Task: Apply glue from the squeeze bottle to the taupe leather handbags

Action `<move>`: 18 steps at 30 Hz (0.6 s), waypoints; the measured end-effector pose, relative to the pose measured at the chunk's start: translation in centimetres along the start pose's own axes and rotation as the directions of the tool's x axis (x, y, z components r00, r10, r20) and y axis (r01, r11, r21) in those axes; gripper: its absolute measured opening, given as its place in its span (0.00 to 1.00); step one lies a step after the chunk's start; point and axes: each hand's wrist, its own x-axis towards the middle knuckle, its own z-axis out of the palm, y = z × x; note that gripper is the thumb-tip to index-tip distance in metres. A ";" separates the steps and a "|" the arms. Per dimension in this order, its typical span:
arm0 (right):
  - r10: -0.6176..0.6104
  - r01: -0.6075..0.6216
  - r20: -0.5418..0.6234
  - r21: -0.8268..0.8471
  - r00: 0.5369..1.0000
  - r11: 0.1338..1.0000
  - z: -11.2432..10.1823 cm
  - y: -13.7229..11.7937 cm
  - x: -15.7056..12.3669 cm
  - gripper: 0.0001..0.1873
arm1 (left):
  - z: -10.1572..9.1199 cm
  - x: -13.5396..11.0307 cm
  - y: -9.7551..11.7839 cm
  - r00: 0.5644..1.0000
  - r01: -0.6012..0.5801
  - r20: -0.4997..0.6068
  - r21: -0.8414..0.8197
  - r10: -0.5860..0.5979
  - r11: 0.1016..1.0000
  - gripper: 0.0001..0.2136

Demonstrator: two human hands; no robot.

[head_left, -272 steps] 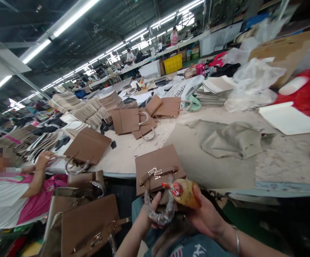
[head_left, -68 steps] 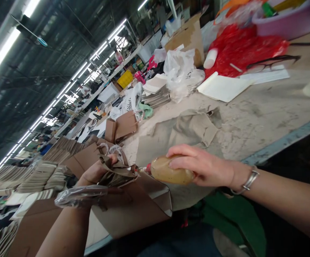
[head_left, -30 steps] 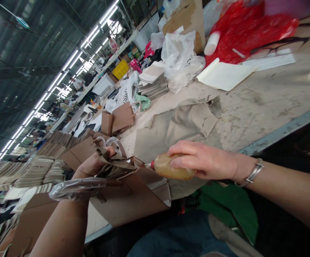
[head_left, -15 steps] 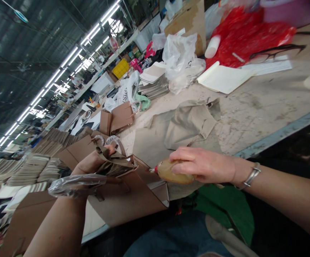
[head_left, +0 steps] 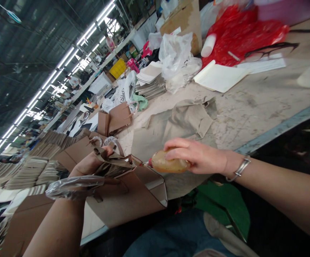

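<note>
A tan handbag (head_left: 133,196) lies on its side at the table's near edge, its mouth turned toward me. My left hand (head_left: 89,165) grips the folded flap and lining at the top, with the plastic-wrapped handle (head_left: 71,186) lying across my wrist. My right hand (head_left: 197,157) is closed round a soft yellowish glue bottle (head_left: 168,166), and the bottle's red nozzle touches the bag's opening by the flap.
A crumpled grey cloth (head_left: 187,119) lies on the worn table (head_left: 264,103) behind my hands. Farther back are stacked pale panels (head_left: 151,82), plastic bags (head_left: 174,53), a red bag (head_left: 237,35), glasses (head_left: 271,48) and more tan bags (head_left: 117,119). Piles of cut pieces (head_left: 29,171) fill the left.
The glue bottle has shifted slightly up and left along the bag's opening. My left hand keeps the same hold on the flap. Nine seconds ago the bag stood upright before me.
</note>
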 end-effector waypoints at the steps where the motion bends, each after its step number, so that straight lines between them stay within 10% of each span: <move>1: 0.034 -0.035 0.039 0.008 0.999 0.999 0.0 -0.1 -0.2 0.27 | 0.0 0.0 0.0 1.000 0.003 0.005 -0.003 -0.003 1.000 0.20; 18: 0.079 -0.072 -0.082 0.086 0.993 0.994 0.5 0.3 0.3 0.29 | 0.4 -0.3 0.2 0.999 0.046 -0.025 0.048 -0.045 0.998 0.22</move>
